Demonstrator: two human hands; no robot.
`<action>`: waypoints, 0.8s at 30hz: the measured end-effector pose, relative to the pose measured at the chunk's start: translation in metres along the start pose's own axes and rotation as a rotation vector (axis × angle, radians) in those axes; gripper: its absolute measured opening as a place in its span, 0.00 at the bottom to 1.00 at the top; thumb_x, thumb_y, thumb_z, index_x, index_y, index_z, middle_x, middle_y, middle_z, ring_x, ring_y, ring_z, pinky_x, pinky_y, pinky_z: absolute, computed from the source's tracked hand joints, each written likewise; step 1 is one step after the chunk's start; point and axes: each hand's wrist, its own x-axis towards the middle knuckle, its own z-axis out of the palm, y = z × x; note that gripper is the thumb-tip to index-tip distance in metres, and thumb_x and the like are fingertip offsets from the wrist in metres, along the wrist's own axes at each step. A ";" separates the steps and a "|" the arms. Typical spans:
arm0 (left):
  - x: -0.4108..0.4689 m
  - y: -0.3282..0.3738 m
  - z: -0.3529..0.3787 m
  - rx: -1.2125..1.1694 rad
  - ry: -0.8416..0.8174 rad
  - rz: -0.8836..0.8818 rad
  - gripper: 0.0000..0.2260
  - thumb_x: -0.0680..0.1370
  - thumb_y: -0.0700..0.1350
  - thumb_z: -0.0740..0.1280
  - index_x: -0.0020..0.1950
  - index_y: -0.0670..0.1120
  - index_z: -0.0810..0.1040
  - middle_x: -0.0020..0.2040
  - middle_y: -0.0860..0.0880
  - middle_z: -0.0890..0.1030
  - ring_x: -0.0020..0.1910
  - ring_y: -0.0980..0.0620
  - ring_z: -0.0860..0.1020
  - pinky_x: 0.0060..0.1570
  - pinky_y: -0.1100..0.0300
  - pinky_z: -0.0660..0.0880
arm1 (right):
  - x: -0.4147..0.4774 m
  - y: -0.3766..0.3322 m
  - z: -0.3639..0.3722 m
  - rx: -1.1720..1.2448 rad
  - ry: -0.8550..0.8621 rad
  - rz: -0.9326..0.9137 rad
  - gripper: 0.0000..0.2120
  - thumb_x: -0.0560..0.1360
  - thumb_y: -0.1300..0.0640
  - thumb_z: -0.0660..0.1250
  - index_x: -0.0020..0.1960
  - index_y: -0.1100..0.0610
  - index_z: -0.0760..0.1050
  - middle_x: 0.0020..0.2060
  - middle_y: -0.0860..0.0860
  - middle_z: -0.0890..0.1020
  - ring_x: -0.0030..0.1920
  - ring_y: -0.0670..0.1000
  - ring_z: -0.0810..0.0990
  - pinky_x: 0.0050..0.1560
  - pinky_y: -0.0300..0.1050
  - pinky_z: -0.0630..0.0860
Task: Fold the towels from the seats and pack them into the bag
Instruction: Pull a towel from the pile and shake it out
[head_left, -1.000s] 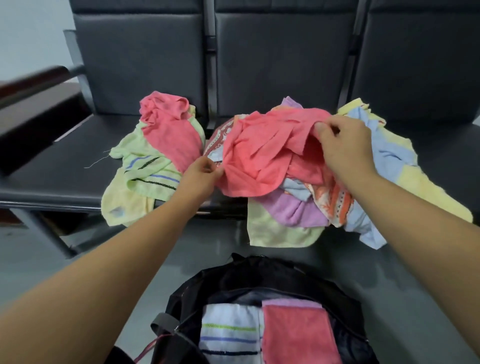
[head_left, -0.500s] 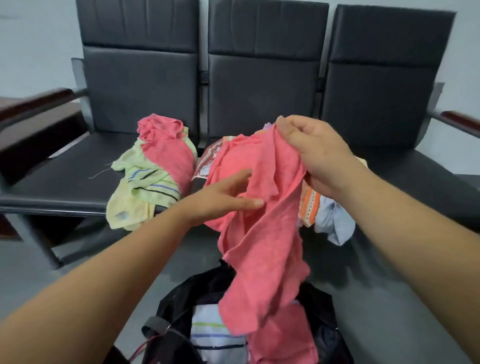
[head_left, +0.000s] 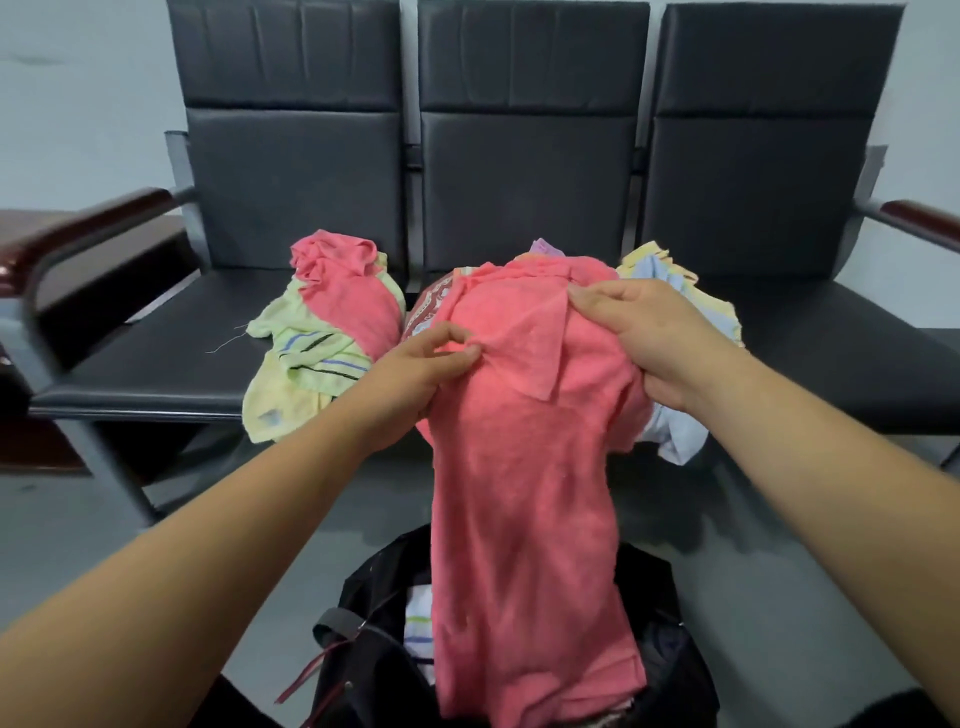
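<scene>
Pinching a fold of the pink towel (head_left: 524, 493) with left hand (head_left: 415, 374), clutching its upper edge with right hand (head_left: 649, 338); draping below both grips over black bag (head_left: 374, 654), crumpled towels (head_left: 311, 358) beyond.

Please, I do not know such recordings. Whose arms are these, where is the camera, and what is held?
There is no machine: a person wears a camera on the head, looking forward and down, so both bare arms are their own. The left hand pinches and the right hand grips a pink towel, which hangs over an open black bag on the floor. A striped towel already lies inside. Behind, on the dark seats, lie a left heap and a partly hidden middle heap of unfolded towels.
</scene>
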 end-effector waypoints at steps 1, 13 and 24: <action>-0.002 0.002 0.000 0.068 -0.018 0.041 0.07 0.78 0.50 0.71 0.56 0.54 0.79 0.46 0.49 0.78 0.42 0.49 0.73 0.38 0.55 0.67 | 0.001 0.002 0.003 -0.022 0.031 0.005 0.11 0.81 0.53 0.69 0.43 0.55 0.86 0.45 0.52 0.87 0.50 0.52 0.85 0.57 0.54 0.81; 0.006 -0.003 0.021 0.387 -0.034 0.135 0.14 0.78 0.48 0.70 0.42 0.37 0.76 0.32 0.49 0.74 0.35 0.52 0.71 0.40 0.57 0.67 | 0.003 0.044 0.023 -0.217 -0.116 -0.064 0.11 0.77 0.53 0.73 0.49 0.61 0.85 0.45 0.55 0.87 0.48 0.53 0.86 0.56 0.47 0.81; 0.034 -0.006 -0.012 0.640 0.494 0.133 0.13 0.80 0.43 0.62 0.38 0.37 0.72 0.28 0.50 0.72 0.24 0.59 0.66 0.29 0.62 0.63 | 0.027 0.080 -0.036 -0.963 -0.171 0.055 0.06 0.75 0.63 0.69 0.49 0.58 0.84 0.44 0.55 0.84 0.46 0.57 0.82 0.50 0.53 0.78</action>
